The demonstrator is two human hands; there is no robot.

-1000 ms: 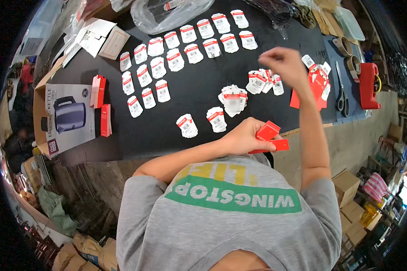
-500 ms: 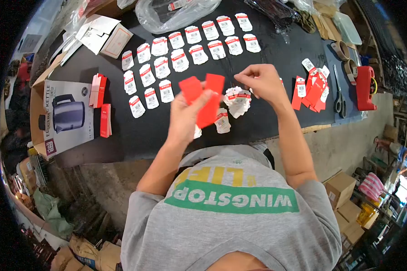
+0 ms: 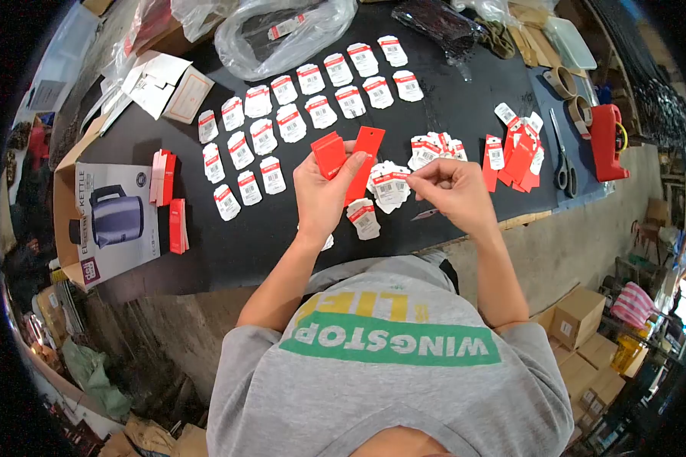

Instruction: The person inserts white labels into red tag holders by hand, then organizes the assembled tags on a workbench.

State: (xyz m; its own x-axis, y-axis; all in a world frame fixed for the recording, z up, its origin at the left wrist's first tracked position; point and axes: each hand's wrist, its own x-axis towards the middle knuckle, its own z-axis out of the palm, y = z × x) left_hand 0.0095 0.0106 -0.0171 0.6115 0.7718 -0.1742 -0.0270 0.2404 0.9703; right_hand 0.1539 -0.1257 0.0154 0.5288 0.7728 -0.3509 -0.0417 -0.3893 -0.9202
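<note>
My left hand (image 3: 324,190) is closed around a stack of red cards (image 3: 328,154), with one long red card (image 3: 367,156) fanned out to the right, a punched hole near its top. My right hand (image 3: 457,194) has its thumb and forefinger pinched together; I cannot tell what is between them. Just below those fingers a small thin tag (image 3: 425,215) shows at a slant. Beside the pinch lies a pile of white tags with red bands (image 3: 389,185). Another such pile (image 3: 434,147) is behind the right hand, and a smaller stack (image 3: 364,219) lies nearer me.
Rows of white tag stacks (image 3: 290,123) cover the middle of the black table (image 3: 206,266). Red cards and tags (image 3: 520,156), scissors (image 3: 564,164) and a red tape dispenser (image 3: 607,143) lie right. Left are a kettle box (image 3: 118,221) and red card bundles (image 3: 177,226).
My right hand has come down toward me, uncovering the tag pile behind it. The red cards in my left hand have turned and spread, with one now reaching out to the right.
</note>
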